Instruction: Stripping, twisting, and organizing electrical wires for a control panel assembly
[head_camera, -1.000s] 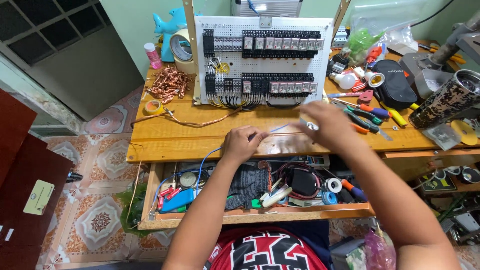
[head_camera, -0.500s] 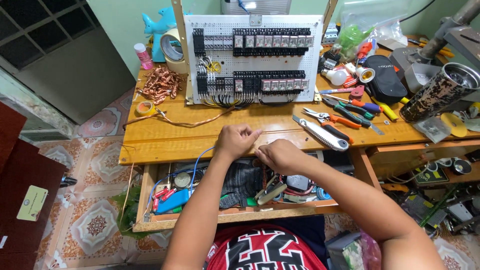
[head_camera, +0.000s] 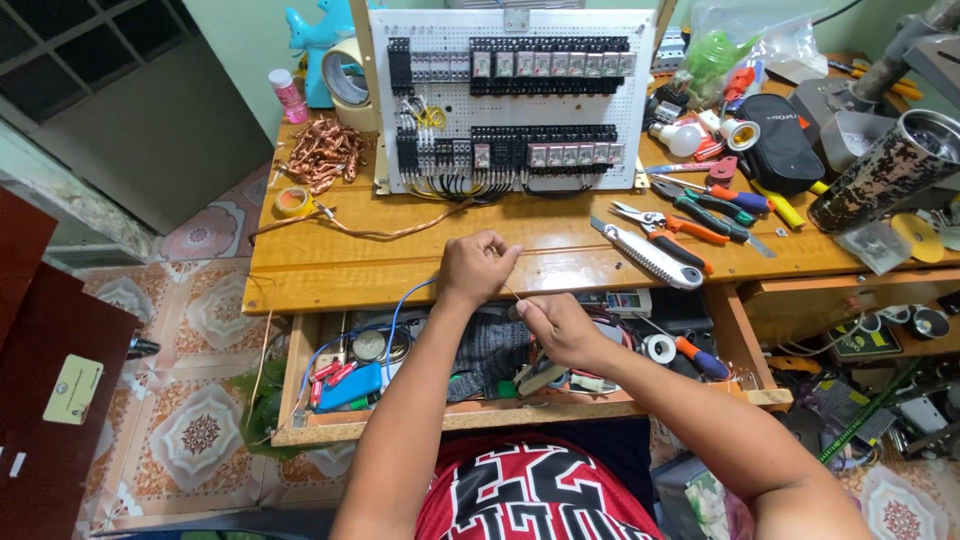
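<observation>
My left hand (head_camera: 478, 266) is closed at the front edge of the wooden workbench (head_camera: 330, 268), pinching one end of a thin wire (head_camera: 511, 293). A blue wire (head_camera: 400, 312) runs down from it into the open drawer (head_camera: 400, 425). My right hand (head_camera: 558, 327) hovers over the drawer a little lower and to the right, fingers pinched on the wire's other end. A grey folding utility knife (head_camera: 648, 254) lies on the bench to the right of my hands. A white perforated panel with rows of black relays (head_camera: 512, 100) stands upright at the back.
Pliers and screwdrivers (head_camera: 700, 210) lie right of the knife. Copper wire scraps (head_camera: 322, 152) and a yellow tape roll (head_camera: 291, 201) sit at the left. A black pouch (head_camera: 778, 140) and a cylindrical canister (head_camera: 885, 172) stand at the right. The drawer holds assorted tools.
My right hand came back from the knife area on the bench down to the drawer front, close to my left hand. The knife now lies on the bench. The view moved closer.
</observation>
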